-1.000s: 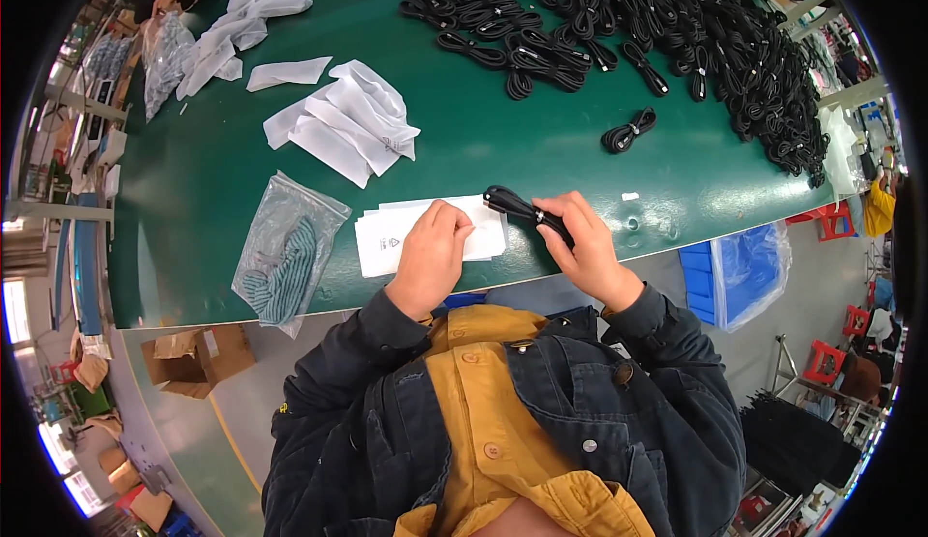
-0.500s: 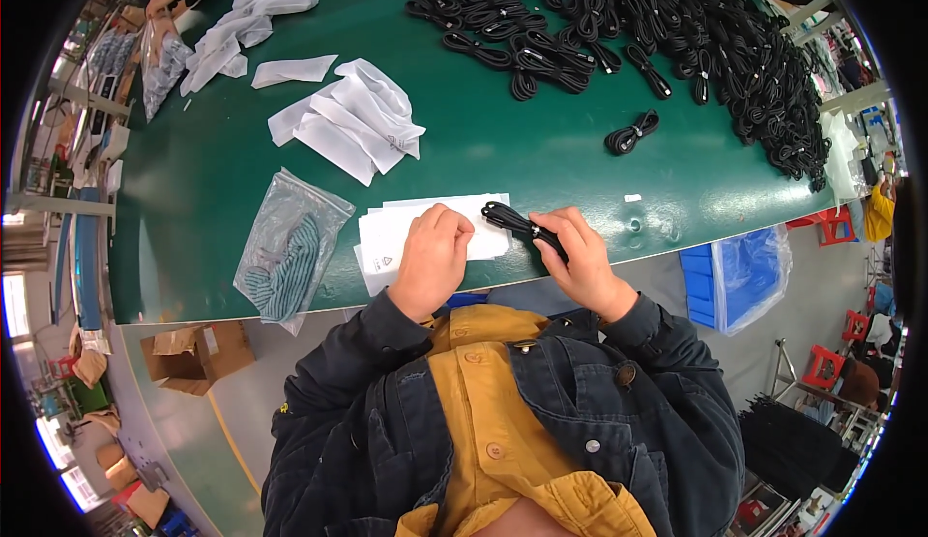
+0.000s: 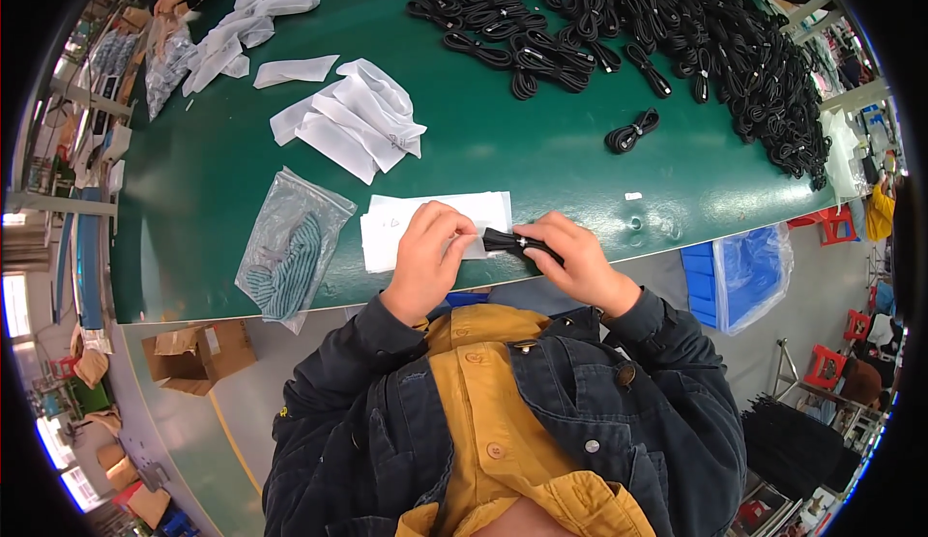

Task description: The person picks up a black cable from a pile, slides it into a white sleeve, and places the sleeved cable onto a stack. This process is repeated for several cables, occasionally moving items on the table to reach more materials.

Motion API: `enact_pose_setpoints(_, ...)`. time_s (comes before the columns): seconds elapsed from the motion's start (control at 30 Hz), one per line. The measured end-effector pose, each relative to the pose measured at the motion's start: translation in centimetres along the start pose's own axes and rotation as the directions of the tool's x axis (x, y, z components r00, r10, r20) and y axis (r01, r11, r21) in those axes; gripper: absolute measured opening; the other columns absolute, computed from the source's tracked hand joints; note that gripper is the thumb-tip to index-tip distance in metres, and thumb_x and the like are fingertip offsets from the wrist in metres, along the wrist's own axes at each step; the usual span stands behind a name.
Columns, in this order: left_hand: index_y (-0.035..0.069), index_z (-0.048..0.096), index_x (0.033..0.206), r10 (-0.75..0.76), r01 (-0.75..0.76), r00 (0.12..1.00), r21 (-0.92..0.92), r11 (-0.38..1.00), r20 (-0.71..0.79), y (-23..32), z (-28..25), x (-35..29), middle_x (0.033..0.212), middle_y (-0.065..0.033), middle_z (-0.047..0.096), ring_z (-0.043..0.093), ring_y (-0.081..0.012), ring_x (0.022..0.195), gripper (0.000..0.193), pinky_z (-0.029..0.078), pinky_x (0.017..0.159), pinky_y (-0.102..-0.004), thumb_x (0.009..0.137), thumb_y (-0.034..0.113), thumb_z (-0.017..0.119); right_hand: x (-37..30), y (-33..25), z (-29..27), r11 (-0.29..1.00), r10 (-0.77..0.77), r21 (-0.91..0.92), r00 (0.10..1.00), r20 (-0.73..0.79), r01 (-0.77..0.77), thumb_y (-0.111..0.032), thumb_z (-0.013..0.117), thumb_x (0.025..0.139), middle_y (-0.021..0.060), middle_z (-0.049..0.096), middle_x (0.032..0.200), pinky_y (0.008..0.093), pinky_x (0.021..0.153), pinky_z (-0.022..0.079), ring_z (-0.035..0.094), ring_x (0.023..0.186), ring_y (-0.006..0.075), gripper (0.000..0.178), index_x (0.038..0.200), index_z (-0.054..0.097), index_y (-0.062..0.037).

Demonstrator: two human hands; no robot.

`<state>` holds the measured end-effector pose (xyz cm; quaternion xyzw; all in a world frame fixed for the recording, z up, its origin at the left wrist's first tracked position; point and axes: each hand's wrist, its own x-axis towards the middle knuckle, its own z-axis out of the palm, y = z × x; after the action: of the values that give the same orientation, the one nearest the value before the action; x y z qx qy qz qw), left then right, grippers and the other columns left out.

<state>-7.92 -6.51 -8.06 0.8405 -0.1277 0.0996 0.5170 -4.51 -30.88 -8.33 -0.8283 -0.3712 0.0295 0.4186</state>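
My right hand [image 3: 572, 259] grips a black cable [image 3: 503, 240], coiled into a bundle and tied round its middle, with its looped end pointing left. My left hand [image 3: 428, 253] is closed in a pinch on the edge of a thin white translucent bag [image 3: 472, 250], right at the cable's looped end. Whether the loop is inside the bag's mouth or only touching it, I cannot tell. Beneath and behind my left hand lies a stack of flat white bags [image 3: 387, 232] on the table's near edge.
Crumpled white bags [image 3: 353, 121] lie farther left, beside a clear bag holding striped teal cloth [image 3: 290, 257]. One cable bundle [image 3: 632, 132] lies apart from the big cable pile [image 3: 619, 15]. Another person's hand [image 3: 172, 0] is at far left. A blue bin [image 3: 701, 281] stands below the table's right edge.
The cable bundle has tilted flatter, its looped end dropping nearer to me and toward my left fingers. My left hand has pulled a bag edge up to it. The printed bag corner at lower left has gone.
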Motion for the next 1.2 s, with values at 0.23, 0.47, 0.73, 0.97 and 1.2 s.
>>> enact_pose_setpoints(0.23, 0.003, 0.061, 0.089, 0.162, -0.164, 0.986, 0.142, 0.976, 0.025, 1.4, -0.5, 1.3, 0.096, -0.0078, 0.058, 0.054, -0.0258, 0.094, 0.013, 0.045, 0.081, -0.0320, 0.080, -0.004, 0.068, 1.5, 0.0, 0.0, 0.562, 0.485, 0.602, 0.816, 0.314, -0.567, -0.006, 0.069, 0.089, 0.0092, 0.059, 0.101, 0.0271, 0.070, 0.048, 0.059, 0.082, 0.0178, 0.033, 0.121, 0.061, -0.0001)
enact_pose_setpoints(0.47, 0.002, 0.060, 0.090, 0.057, -0.058, 0.998, -0.037, 0.998, -0.004, 1.4, -1.7, 3.3, 0.108, -0.0075, 0.057, 0.054, -0.0207, 0.102, 0.009, 0.044, 0.091, -0.0316, 0.086, 0.001, 0.068, 3.6, -2.3, 0.0, 0.895, 0.226, 0.417, 0.966, -0.126, -0.155, -0.002, 0.071, 0.089, 0.0092, 0.056, 0.107, 0.0254, 0.083, 0.047, 0.056, 0.094, 0.0133, 0.032, 0.117, 0.055, 0.0020)
enact_pose_setpoints(0.73, 0.002, 0.059, 0.095, -0.187, 0.208, 0.978, -0.527, 0.824, 0.093, 2.1, -2.6, 5.1, 0.124, -0.0079, 0.054, 0.052, -0.0151, 0.112, 0.008, 0.042, 0.100, -0.0314, 0.095, 0.009, 0.063, 5.3, -1.7, -0.9, 0.841, -0.058, 0.494, 0.944, -0.324, 0.222, -0.001, 0.075, 0.086, 0.0115, 0.053, 0.114, 0.0271, 0.083, 0.048, 0.058, 0.095, 0.0144, 0.044, 0.122, 0.050, 0.0001)
enact_pose_setpoints(0.97, 0.002, 0.059, 0.097, -0.152, 0.225, 0.974, -0.658, 0.719, 0.166, 2.1, -2.4, 5.8, 0.127, -0.0093, 0.055, 0.054, -0.0161, 0.113, 0.010, 0.045, 0.098, -0.0319, 0.098, 0.012, 0.059, 6.6, -3.8, -1.9, 0.951, -0.176, 0.212, 0.957, -0.232, 0.227, 0.001, 0.075, 0.082, 0.0140, 0.056, 0.116, 0.0301, 0.079, 0.050, 0.059, 0.090, 0.0194, 0.032, 0.112, 0.063, -0.0002)
enact_pose_setpoints(1.2, 0.002, 0.063, 0.109, -0.353, 0.204, 0.933, -0.713, 0.670, -0.065, 1.9, -8.1, 9.1, 0.115, -0.0059, 0.062, 0.058, -0.0135, 0.099, 0.015, 0.048, 0.088, -0.0300, 0.098, 0.012, 0.060, 7.0, -1.9, -4.8, 0.998, 0.005, 0.057, 0.900, -0.435, 0.022, -0.012, 0.068, 0.091, 0.0116, 0.062, 0.105, 0.0309, 0.070, 0.051, 0.062, 0.080, 0.0196, 0.027, 0.117, 0.066, -0.0035)
